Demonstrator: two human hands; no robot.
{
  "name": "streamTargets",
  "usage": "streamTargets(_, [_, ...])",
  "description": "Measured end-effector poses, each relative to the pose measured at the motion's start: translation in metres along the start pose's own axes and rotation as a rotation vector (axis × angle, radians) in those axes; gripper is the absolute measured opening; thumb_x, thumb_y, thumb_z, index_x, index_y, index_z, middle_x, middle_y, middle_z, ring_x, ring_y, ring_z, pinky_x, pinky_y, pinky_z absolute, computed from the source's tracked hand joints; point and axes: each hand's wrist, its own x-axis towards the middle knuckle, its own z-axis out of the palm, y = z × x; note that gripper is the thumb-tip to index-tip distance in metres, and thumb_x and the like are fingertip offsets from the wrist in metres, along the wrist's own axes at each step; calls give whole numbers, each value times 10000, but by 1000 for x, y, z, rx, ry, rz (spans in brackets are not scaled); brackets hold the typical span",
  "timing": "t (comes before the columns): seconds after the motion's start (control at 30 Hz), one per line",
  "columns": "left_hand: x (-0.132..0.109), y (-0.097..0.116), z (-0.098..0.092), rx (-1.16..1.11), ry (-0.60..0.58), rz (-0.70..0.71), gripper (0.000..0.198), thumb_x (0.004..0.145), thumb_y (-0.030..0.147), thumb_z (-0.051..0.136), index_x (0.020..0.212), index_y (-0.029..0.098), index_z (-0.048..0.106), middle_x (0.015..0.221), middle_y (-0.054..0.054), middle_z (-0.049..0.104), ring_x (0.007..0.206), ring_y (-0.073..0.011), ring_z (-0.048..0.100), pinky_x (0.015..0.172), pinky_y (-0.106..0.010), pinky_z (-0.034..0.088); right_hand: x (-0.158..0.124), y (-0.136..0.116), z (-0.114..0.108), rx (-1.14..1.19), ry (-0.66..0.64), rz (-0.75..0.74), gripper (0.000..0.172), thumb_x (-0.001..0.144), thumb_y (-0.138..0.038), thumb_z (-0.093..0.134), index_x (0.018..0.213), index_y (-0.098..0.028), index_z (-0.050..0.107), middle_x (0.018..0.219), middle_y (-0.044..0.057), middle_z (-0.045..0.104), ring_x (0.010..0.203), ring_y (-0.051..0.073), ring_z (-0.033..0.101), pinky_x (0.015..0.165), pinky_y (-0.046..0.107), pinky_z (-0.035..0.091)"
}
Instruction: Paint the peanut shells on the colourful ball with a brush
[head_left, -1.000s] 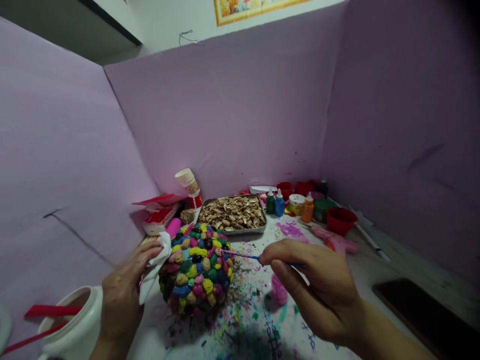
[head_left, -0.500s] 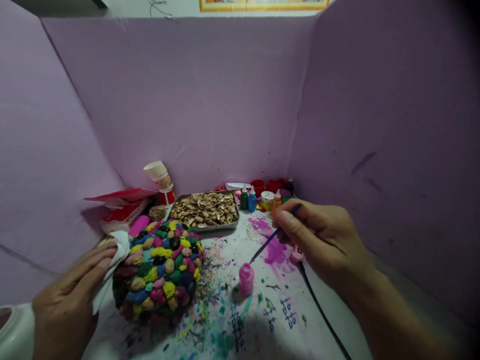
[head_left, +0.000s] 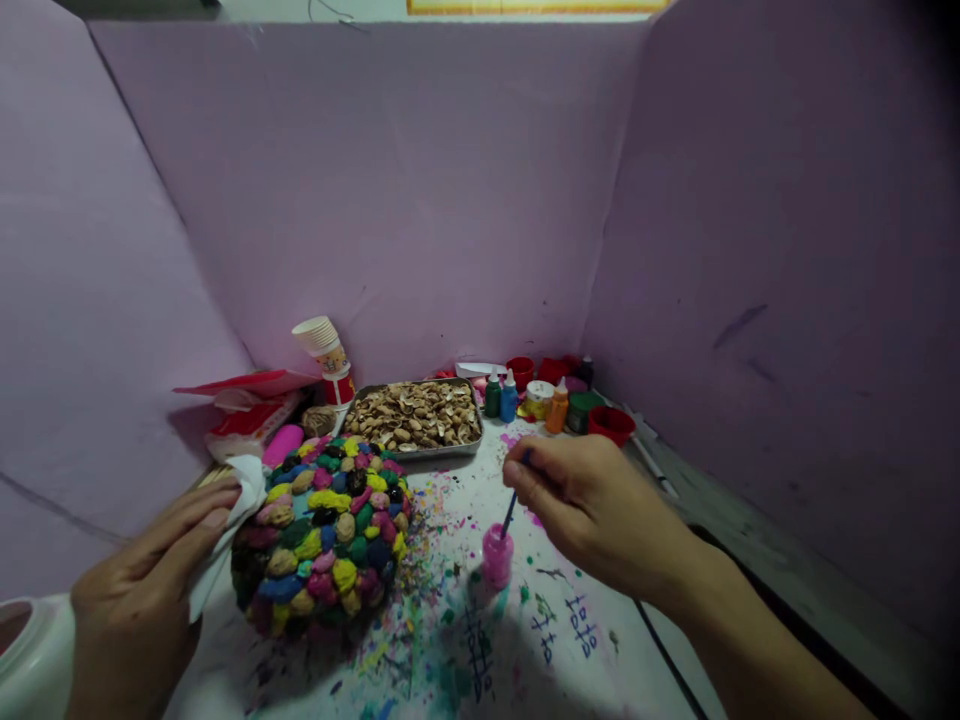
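Observation:
A blue-handled paintbrush is pinched in my right hand, its lower end inside the mouth of a small bottle of pink paint. My left hand is closed on a white tissue, pressed to the left edge of a rounded object covered in painted peanut shells. The shells are yellow, green, blue, pink and black, with some left brown. The underside of that object is hidden.
Behind stands a metal tray of peanut shells. Stacked paper cups and a red-and-white packet are at the left. Green, blue and orange paint bottles and a red cup stand back right. Purple panels enclose the paint-stained table.
My right hand has moved left, and the brush has gone from the bottle's rim into its mouth, now more upright. The left hand keeps its hold on the tissue. The view has shifted slightly.

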Motion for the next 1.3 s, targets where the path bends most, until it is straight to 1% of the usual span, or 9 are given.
streamTargets(0.13, [8, 26, 5, -43, 39, -295, 265, 587, 104, 567, 513, 309, 719, 769, 2, 749, 948, -238, 692, 1105, -416, 404, 3, 6, 14, -50, -215, 4, 353, 823, -151, 573, 505, -193, 426, 434, -65, 335, 405, 69, 242, 391, 231, 147])
streamTargets(0.23, [12, 41, 7, -74, 71, -449, 322, 585, -6, 584, 485, 277, 701, 746, -6, 730, 983, -217, 684, 1138, -364, 345, 5, 12, 20, -71, -268, -15, 309, 780, -104, 598, 504, -186, 487, 408, -57, 389, 375, 62, 243, 381, 232, 126])
streamTargets(0.43, [14, 52, 8, -49, 81, -503, 358, 610, -54, 628, 451, 264, 671, 745, 11, 724, 957, -183, 685, 1116, -331, 374, 0, 11, 0, 32, -200, 7, 339, 885, -246, 534, 551, -196, 502, 462, -48, 362, 415, 83, 281, 384, 229, 213])
streamTargets(0.57, [7, 32, 6, -1, 55, -320, 257, 599, 39, 656, 524, 278, 716, 756, 11, 742, 907, -192, 700, 1074, -364, 437, -5, 12, -18, 188, -47, 45, 341, 930, -379, 491, 669, -191, 604, 500, -35, 428, 427, 95, 339, 374, 226, 271])
streamTargets(0.67, [1, 2, 2, 23, 16, 67, 143, 681, 262, 629, 704, 268, 769, 890, -9, 772, 931, -218, 718, 995, -396, 508, -5, 13, -24, 266, 5, 69, 342, 922, -377, 510, 653, -185, 596, 492, -37, 436, 416, 88, 366, 353, 205, 307])
streamTargets(0.73, [-1, -15, -2, 136, -7, 284, 186, 714, 264, 574, 755, 244, 755, 924, -24, 776, 911, -220, 732, 920, -393, 554, -5, 10, -25, 327, 72, 89, 333, 917, -365, 535, 650, -179, 601, 510, -22, 505, 433, 92, 459, 374, 193, 386])
streamTargets(0.9, [4, -24, -8, 334, -93, 559, 250, 769, 204, 467, 878, 173, 690, 931, -100, 772, 893, -228, 741, 808, -368, 596, -5, -4, -10, 648, 409, 21, 217, 929, -284, 590, 750, -190, 669, 626, -2, 681, 550, 104, 677, 513, 161, 553])
streamTargets(1.1, [5, -13, -6, 353, -72, 567, 256, 786, 254, 469, 908, 149, 669, 920, -139, 769, 879, -243, 741, 758, -326, 601, -2, -9, 19, 705, 452, -132, 144, 930, -184, 588, 828, -196, 689, 695, -17, 712, 609, 91, 733, 584, 136, 589])
streamTargets(1.3, [1, -6, 1, 263, -4, 415, 240, 808, 229, 456, 855, 156, 680, 926, -128, 772, 928, -204, 730, 829, -256, 558, -2, -9, 28, 698, 432, -161, 152, 925, -188, 572, 824, -176, 685, 670, 1, 719, 603, 107, 737, 569, 155, 593])
